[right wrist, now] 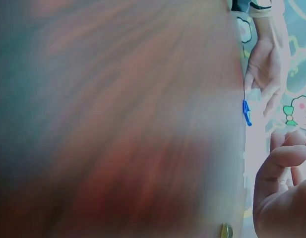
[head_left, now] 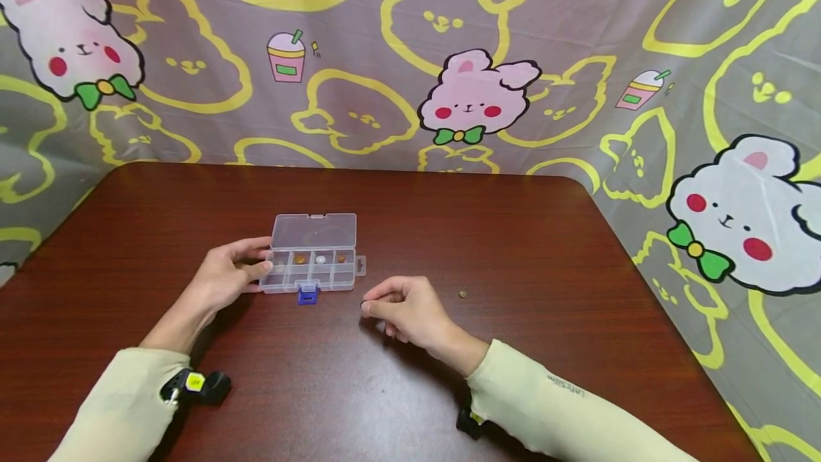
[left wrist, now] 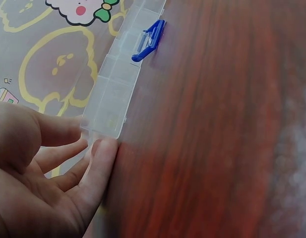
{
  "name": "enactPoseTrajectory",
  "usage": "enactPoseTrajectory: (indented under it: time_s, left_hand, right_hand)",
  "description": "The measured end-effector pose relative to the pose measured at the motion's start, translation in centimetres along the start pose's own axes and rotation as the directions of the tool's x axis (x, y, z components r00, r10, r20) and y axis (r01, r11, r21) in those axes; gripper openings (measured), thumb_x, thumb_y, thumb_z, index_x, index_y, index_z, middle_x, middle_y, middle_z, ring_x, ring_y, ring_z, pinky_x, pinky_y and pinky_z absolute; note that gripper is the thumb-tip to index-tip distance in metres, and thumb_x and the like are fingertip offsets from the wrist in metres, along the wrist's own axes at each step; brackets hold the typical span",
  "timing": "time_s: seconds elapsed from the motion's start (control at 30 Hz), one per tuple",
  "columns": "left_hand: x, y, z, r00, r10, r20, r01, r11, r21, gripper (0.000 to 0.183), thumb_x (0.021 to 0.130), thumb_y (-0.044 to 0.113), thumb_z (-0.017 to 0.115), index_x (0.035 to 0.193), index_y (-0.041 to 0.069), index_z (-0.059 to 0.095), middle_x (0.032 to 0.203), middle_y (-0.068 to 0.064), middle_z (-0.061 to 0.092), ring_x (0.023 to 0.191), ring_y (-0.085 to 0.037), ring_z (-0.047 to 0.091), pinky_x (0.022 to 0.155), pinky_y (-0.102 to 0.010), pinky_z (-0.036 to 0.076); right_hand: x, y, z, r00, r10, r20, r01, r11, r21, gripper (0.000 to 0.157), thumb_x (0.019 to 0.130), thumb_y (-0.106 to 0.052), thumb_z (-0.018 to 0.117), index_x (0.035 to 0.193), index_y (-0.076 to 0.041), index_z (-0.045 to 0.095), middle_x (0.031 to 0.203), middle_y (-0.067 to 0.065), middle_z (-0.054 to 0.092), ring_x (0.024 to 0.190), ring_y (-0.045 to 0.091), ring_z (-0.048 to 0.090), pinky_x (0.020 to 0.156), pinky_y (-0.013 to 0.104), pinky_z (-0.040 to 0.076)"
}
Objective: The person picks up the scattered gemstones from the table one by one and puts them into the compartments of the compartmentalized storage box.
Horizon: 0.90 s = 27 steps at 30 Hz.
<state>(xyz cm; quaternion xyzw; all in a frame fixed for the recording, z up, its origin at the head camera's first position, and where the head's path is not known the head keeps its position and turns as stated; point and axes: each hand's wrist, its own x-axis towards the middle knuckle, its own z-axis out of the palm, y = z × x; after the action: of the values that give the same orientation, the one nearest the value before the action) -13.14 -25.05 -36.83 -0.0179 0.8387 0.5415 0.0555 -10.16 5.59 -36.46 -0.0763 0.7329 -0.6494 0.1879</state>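
Note:
A clear plastic compartment box (head_left: 308,278) stands on the table with its lid (head_left: 314,232) raised at the back and a blue latch (head_left: 308,296) at the front. In its back row lie small amber-brown pieces (head_left: 300,260) and a white piece (head_left: 321,259). My left hand (head_left: 221,275) grips the box's left end, thumb at the near side; the left wrist view shows the fingertips at that end too. To the right of the box, my right hand (head_left: 410,311) pinches a small dark piece (head_left: 362,303) between thumb and forefinger, mostly hidden by the fingertips.
A small olive-gold piece (head_left: 462,294) lies on the brown wooden table (head_left: 513,234), right of my right hand. Behind and beside the table hangs a grey curtain (head_left: 359,34) with cartoon rabbits. Each sleeve carries a black wrist camera (head_left: 212,387).

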Motion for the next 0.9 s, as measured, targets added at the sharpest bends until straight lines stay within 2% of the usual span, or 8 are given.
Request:
enactPoseTrajectory:
  time_s: [0.27,0.57,0.9]
  left_hand:
    - [0.0,0.0,0.0,1.000,0.003,0.000,-0.003,1.000,0.000,0.052,0.099,0.002,0.060,0.147,-0.006,0.043,0.131,-0.033,0.053,0.090,-0.016,0.065,0.070,-0.030,0.059]
    - [0.2,-0.1,0.0,1.000,0.002,-0.002,-0.002,1.000,-0.001,0.052,0.098,0.001,0.060,0.147,-0.006,0.044,0.131,-0.033,0.053,0.090,-0.017,0.065,0.070,-0.030,0.059]
    - [0.1,0.1,0.1,1.000,-0.009,-0.011,0.009,1.000,0.000,0.053,0.098,0.002,0.061,0.148,-0.005,0.044,0.131,-0.032,0.053,0.091,-0.021,0.066,0.070,-0.031,0.060]
  right_hand:
    - [1.1,-0.3,1.4,1.000,-0.012,0.000,0.012,0.999,0.053,0.016,0.086,-0.003,0.076,0.099,0.005,0.072,0.082,0.018,0.073,0.043,0.008,0.047,0.036,0.019,0.032]
    - [2.2,-0.9,3.4,1.000,0.020,-0.021,-0.017,0.991,0.134,0.012,0.085,0.000,0.075,0.096,0.003,0.073,0.078,0.013,0.074,0.043,0.007,0.045,0.037,0.019,0.032]
    - [3.4,-1.3,6.0,0.998,0.025,-0.059,-0.016,0.989,0.147,0.012,0.083,-0.001,0.078,0.095,0.002,0.075,0.076,0.012,0.073,0.042,0.008,0.044,0.035,0.019,0.031]
